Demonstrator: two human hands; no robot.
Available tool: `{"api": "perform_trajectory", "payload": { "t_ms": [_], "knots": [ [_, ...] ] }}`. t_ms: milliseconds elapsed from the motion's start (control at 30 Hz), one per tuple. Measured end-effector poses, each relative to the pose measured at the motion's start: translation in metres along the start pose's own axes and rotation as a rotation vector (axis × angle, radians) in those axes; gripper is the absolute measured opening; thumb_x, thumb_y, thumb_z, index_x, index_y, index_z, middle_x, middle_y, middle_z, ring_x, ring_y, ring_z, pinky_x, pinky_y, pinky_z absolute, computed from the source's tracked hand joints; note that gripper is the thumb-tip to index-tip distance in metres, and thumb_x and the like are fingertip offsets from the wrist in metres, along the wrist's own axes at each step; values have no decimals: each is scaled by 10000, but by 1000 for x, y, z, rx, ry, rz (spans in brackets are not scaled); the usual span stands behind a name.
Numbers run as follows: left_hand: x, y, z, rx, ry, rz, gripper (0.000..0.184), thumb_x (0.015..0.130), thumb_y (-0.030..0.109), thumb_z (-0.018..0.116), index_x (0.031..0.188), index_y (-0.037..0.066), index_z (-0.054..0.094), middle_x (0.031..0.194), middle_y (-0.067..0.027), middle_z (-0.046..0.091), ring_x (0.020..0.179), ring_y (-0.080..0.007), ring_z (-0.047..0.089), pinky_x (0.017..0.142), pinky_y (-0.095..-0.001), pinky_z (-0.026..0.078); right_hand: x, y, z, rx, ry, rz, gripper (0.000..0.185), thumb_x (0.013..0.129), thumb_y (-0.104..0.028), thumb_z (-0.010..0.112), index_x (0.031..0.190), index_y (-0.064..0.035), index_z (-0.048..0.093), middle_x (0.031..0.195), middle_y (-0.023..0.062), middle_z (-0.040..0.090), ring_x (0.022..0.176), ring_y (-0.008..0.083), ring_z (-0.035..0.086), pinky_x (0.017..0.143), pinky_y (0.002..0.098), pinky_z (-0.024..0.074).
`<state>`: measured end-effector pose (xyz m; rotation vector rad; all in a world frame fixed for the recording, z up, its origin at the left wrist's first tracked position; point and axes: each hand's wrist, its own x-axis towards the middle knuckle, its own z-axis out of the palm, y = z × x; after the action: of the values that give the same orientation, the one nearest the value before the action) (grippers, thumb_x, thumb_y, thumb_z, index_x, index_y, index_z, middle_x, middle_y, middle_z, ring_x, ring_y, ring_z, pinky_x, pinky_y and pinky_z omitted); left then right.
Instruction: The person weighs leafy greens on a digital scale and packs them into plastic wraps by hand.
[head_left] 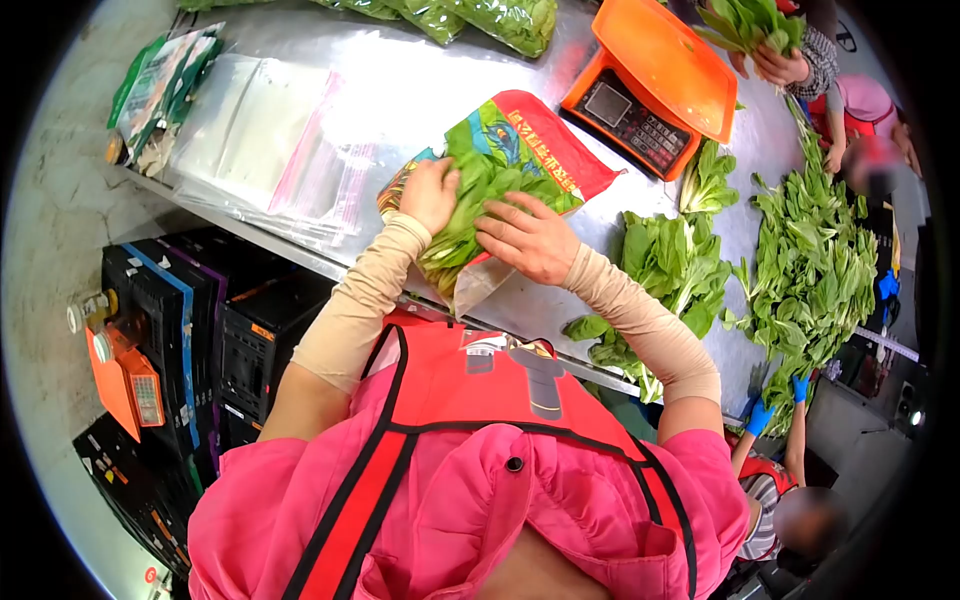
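Note:
A bunch of leafy greens [466, 215] lies partly inside a printed plastic bag [535, 135] with red and green panels, on the metal table in front of me. My left hand [430, 195] is closed at the bag's left edge, its fingertips partly hidden. Across the greens, my right hand [528, 238] rests with its fingers stretched out and a little apart. The stems point toward me, near the bag's clear lower part [482, 283].
An orange weighing scale [640, 110] stands beyond the bag. Clear bags [260, 140] lie at left on the metal table [375, 80]. Greens are piled at right [810, 260]. Co-workers' hands [780, 65] and blue gloves [760, 415] show there. Black crates [150, 340] stand below left.

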<state>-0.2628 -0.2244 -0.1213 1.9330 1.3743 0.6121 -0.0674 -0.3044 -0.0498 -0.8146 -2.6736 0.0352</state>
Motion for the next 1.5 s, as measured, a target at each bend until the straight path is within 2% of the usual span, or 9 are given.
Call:
{"api": "perform_trajectory", "payload": {
  "t_ms": [100,167,433,533,600,1100,1167,1333,1500],
  "knots": [
    [-3,16,-6,-129,-128,76,286,860,202,520,1029,-4,625,924,-235,558,909,-371,546,830,-414,430,3,0,0,17,12,2,336,728,-164,529,1039,-43,558,1133,102,556,1124,271,495,994,449,362],
    [-2,13,-5,17,111,-5,276,861,202,525,1010,-2,637,954,-223,554,928,-367,536,838,-422,423,4,0,-1,11,20,9,336,725,-164,529,1037,-43,558,1133,102,557,1121,270,497,993,448,364],
    [-6,11,7,-87,213,-97,222,845,123,539,1016,37,652,981,-217,578,939,-344,552,850,-390,435,2,2,-1,26,47,8,341,721,-168,527,1037,-43,558,1137,101,555,1115,265,502,987,445,369],
    [-3,10,5,-375,34,-258,254,838,106,546,1072,49,629,948,-207,628,898,-322,605,810,-372,462,4,2,-2,48,79,-5,318,726,-146,537,1024,-42,580,1129,104,571,1090,271,530,949,450,406],
    [-2,13,7,-423,50,-69,246,832,87,556,1067,30,600,915,-190,656,849,-304,639,767,-363,485,5,2,-2,52,94,-22,321,726,-142,537,1030,-48,583,1130,100,570,1088,264,530,944,451,411],
    [12,12,11,-79,-64,-22,185,763,148,634,891,16,621,851,-172,651,818,-317,627,761,-375,484,34,5,-2,51,129,-90,335,755,-133,538,1070,-27,577,1163,108,563,1132,273,519,983,432,395],
    [17,-20,29,-473,-136,-170,221,774,172,620,923,9,630,870,-177,655,823,-312,629,757,-358,484,35,9,4,70,129,-35,328,729,-115,563,1041,-15,573,1149,124,564,1118,289,522,983,440,394],
    [19,-17,9,-449,-248,-159,240,900,179,520,975,-7,652,913,-135,666,839,-180,616,779,-285,472,38,19,17,145,193,134,322,643,-78,633,954,-28,569,1107,114,574,1047,280,548,948,421,419],
    [29,-21,-10,-771,-494,-304,268,906,115,486,1097,-44,584,992,-122,642,914,-159,592,839,-272,459,48,31,28,294,156,263,224,677,-83,635,892,-52,578,949,92,605,964,256,563,871,391,443]
  ]
}}
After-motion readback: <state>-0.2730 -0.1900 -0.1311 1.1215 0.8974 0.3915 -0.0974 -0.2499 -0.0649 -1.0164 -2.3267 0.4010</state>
